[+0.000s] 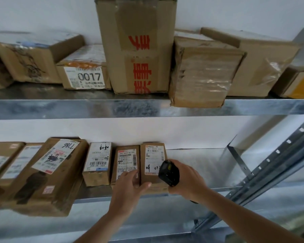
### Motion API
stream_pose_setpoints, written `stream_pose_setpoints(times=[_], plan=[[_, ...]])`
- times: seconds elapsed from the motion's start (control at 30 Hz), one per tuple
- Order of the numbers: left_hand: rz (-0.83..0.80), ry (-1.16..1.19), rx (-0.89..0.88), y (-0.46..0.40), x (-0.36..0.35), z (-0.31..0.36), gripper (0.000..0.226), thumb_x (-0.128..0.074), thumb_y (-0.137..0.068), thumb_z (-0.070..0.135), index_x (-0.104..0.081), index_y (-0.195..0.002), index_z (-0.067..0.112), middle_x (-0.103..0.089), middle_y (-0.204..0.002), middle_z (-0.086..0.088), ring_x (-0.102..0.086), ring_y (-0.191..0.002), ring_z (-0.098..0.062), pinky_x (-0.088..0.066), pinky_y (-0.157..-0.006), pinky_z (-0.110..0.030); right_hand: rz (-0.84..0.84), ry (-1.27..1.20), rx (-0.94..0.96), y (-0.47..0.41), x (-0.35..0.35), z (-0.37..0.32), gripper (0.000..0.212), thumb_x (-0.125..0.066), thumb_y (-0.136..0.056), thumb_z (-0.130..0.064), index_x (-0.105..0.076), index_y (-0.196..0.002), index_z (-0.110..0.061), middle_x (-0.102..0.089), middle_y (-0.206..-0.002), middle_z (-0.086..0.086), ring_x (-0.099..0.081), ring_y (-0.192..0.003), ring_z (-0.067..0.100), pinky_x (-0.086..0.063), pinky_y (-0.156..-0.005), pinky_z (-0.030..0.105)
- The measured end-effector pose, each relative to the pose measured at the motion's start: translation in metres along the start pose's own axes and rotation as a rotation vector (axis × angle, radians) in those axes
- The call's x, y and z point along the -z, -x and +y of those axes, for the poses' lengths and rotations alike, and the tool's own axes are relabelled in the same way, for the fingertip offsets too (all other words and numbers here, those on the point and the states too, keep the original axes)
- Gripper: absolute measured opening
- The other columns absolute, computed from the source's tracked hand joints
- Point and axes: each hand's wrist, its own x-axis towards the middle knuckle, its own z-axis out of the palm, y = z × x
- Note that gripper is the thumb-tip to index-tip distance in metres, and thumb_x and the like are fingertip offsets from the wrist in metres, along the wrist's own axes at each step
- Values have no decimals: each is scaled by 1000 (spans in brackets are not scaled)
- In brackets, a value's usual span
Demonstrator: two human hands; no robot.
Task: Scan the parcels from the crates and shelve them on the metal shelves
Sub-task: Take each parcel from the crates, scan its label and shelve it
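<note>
Two small brown parcels stand side by side on the lower metal shelf (209, 189). My left hand (128, 188) rests flat on the front of the left small parcel (125, 160), with its thumb reaching onto the right small parcel (153, 158). My right hand (188, 179) grips a black handheld scanner (169, 173), which points at the white label of the right small parcel. The scanner covers that label's lower right corner.
More labelled cardboard parcels fill the lower shelf to the left, the largest (47, 172) overhanging the edge. The upper shelf (95, 106) holds several boxes, including a tall one (137, 44). A perforated upright post (270, 163) stands at right, with bare shelf beside it.
</note>
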Motion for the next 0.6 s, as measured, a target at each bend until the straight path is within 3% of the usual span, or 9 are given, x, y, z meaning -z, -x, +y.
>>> stream_pose_setpoints(times=[0.1, 0.2, 0.3, 0.4, 0.5, 0.6], plan=[[21, 22, -1, 9, 18, 0, 67, -76, -82, 51, -56, -138, 22, -59, -129, 7, -56, -108, -3, -49, -98, -28, 52, 26, 10, 10, 11, -12, 93, -85, -60, -34, -44, -143, -43, -66, -121, -18, -60, -109, 9, -53, -87, 30], [26, 90, -17, 16, 48, -4, 62, -75, -81, 54, -58, -134, 26, -62, -126, 11, -63, -106, -3, -56, -95, -33, 72, 55, 38, 20, 24, -40, 86, -85, -66, -28, -47, -142, -42, -62, -115, -19, -53, -101, 8, -43, -78, 25], [107, 85, -85, 27, 95, -12, 50, -71, -85, 53, -62, -129, 31, -63, -122, 20, -63, -107, 0, -57, -92, -34, 89, 88, 97, 31, 30, -94, 84, -85, -67, -31, -47, -141, -44, -64, -119, -17, -60, -109, 13, -48, -80, 27], [200, 131, -110, 48, 163, -29, 47, -68, -88, 56, -59, -129, 34, -59, -126, 24, -61, -115, -4, -55, -96, -36, 90, 86, 224, 38, 18, -163, 85, -87, -66, -38, -48, -141, -44, -66, -126, -17, -62, -117, 13, -50, -86, 24], [279, 165, -70, 80, 247, -73, 44, -63, -83, 66, -62, -120, 41, -65, -123, 22, -63, -112, -1, -56, -95, -36, 83, 76, 370, 52, -4, -257, 78, -87, -69, -40, -47, -136, -46, -65, -112, -21, -60, -99, 4, -39, -73, 7], [404, 118, 4, 130, 340, -131, 32, -69, -87, 50, -69, -113, 33, -62, -118, 29, -59, -111, 4, -46, -96, -17, 45, 15, 499, 74, -43, -371, 78, -85, -71, -43, -43, -137, -52, -55, -109, -27, -58, -106, 3, -48, -85, 20]])
